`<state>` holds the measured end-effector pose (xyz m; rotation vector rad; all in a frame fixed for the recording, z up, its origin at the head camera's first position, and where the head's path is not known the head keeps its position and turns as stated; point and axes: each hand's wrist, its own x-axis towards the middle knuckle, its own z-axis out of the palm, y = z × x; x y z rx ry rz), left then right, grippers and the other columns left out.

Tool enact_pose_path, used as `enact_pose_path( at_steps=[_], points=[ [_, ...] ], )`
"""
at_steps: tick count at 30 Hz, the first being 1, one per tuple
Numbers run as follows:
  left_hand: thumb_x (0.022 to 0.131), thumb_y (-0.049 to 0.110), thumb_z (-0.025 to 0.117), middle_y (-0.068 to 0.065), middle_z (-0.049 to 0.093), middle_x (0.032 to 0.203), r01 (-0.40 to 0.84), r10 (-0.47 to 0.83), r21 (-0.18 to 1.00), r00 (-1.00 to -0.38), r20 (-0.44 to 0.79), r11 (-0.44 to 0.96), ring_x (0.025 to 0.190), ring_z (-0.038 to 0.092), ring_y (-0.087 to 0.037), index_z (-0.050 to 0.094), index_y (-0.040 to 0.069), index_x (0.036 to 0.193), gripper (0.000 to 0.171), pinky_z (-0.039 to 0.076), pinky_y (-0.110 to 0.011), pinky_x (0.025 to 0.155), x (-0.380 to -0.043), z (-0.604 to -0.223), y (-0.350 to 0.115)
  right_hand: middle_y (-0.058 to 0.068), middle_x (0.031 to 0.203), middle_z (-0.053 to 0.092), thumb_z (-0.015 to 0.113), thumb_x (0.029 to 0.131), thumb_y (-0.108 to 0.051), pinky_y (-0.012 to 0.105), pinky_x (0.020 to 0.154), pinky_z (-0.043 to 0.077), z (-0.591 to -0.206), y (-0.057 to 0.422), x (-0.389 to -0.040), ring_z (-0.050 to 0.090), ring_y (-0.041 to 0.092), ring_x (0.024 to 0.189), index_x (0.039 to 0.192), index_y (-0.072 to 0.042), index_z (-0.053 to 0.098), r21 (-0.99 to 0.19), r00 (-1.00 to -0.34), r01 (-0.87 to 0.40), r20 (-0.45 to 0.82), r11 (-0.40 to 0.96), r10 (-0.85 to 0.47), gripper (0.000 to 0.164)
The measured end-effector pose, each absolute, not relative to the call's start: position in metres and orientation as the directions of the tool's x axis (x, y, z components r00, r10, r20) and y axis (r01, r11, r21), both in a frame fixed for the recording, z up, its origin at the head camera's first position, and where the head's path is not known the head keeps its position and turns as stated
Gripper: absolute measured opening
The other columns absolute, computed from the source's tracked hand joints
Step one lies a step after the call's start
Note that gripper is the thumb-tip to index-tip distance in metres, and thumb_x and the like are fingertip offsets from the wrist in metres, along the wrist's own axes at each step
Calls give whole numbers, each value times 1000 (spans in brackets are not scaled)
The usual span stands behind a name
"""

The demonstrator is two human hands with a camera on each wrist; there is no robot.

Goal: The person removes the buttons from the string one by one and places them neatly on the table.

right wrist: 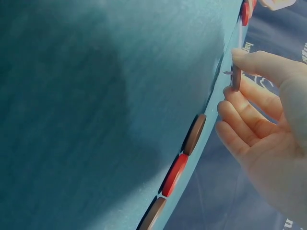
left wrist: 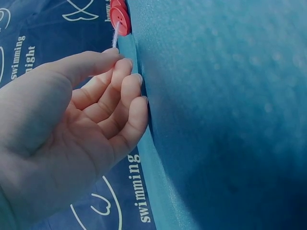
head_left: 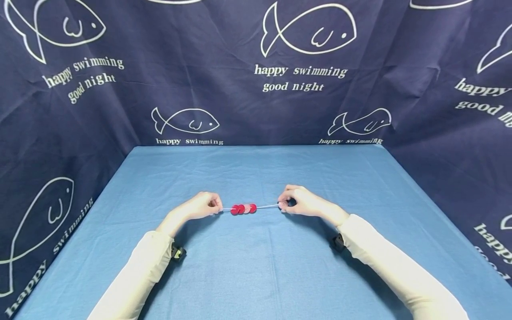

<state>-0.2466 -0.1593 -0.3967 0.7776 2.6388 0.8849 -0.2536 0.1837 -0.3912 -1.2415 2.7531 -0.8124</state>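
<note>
A white string (head_left: 267,206) runs between the two hands, and several red and pale pink buttons (head_left: 241,209) are threaded on it nearer the left. My left hand (head_left: 204,205) pinches the string between thumb and index finger, just beside a red button (left wrist: 121,20); its other fingers are curled loosely. Between right thumb and fingers, my right hand (head_left: 306,202) pinches a pinkish-brown button (right wrist: 236,78), seen edge-on in the right wrist view. A short string end (right wrist: 228,73) pokes out past that button's face.
In the right wrist view, a brown button (right wrist: 195,135), a red button (right wrist: 175,175) and another brown button (right wrist: 152,215) lie in a row on the blue cloth (head_left: 256,266). A dark fish-print curtain (head_left: 240,102) surrounds the table.
</note>
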Motion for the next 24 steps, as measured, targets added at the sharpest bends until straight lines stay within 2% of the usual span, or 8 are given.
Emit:
enact_pose_path(
  at_steps=[24],
  points=[
    [85, 2, 57, -2, 65, 74, 409, 559, 623, -827, -56, 667, 61, 57, -8, 63, 6, 83, 8, 47, -23, 58, -249, -398, -160, 4, 80, 57, 68, 82, -9, 36, 73, 51, -387, 191, -250, 59, 22, 75, 92, -5, 70, -468, -696, -685, 190, 559, -693, 12]
  ],
)
